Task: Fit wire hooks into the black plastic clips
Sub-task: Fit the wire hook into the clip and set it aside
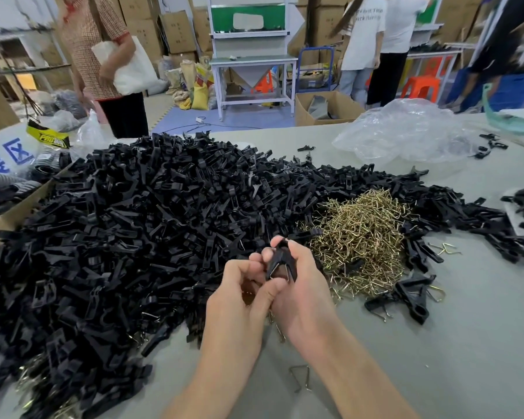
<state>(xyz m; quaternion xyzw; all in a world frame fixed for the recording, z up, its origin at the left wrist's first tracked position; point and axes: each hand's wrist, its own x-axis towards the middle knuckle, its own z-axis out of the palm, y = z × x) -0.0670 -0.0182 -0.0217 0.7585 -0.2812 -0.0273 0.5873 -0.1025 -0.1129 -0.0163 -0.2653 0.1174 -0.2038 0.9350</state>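
Note:
A black plastic clip (280, 259) with a wire hook (280, 275) showing at its lower end is held upright above the table between both hands. My right hand (307, 294) curls round its right side, fingertips at the top. My left hand (239, 297) pinches it from the left, thumb against the lower end. A big heap of black clips (139, 225) covers the left and middle of the table. To the right of my hands lies a pile of brass-coloured wire hooks (360, 237).
Clips with hooks fitted (412, 294) lie right of the hook pile. One loose dark wire hook (300, 378) lies on the grey table (436, 358) between my forearms. A cardboard box (9, 213) stands at the left edge, a crumpled clear plastic bag (406, 131) far right. People stand beyond the table.

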